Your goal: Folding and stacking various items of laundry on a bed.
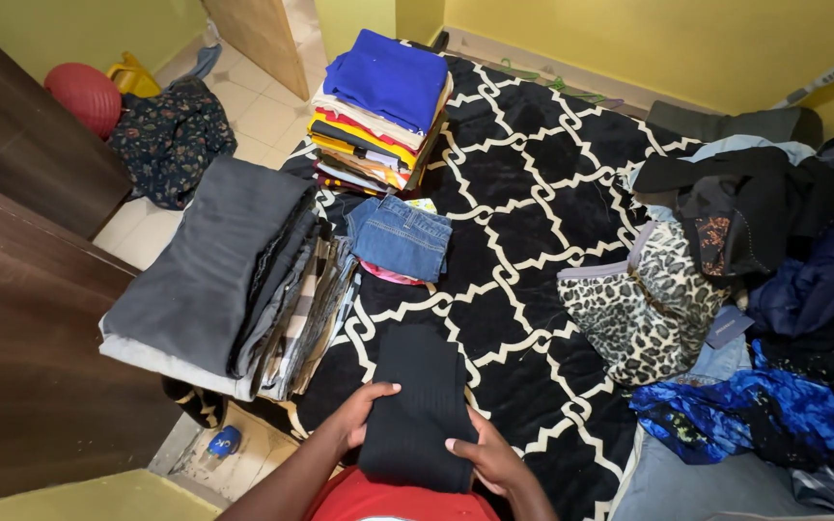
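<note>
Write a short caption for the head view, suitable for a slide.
Both hands, left and right, press a folded black garment on a patterned blanket among clothes.

Person, head-camera view. Two bare forearms are seen, uncovered to the lower frame edge; no sleeves are shown. Left hand (367,413) and right hand (487,459): no rings, watch or gloves can be made out. A red garment (393,504) is worn on the torso.
</note>
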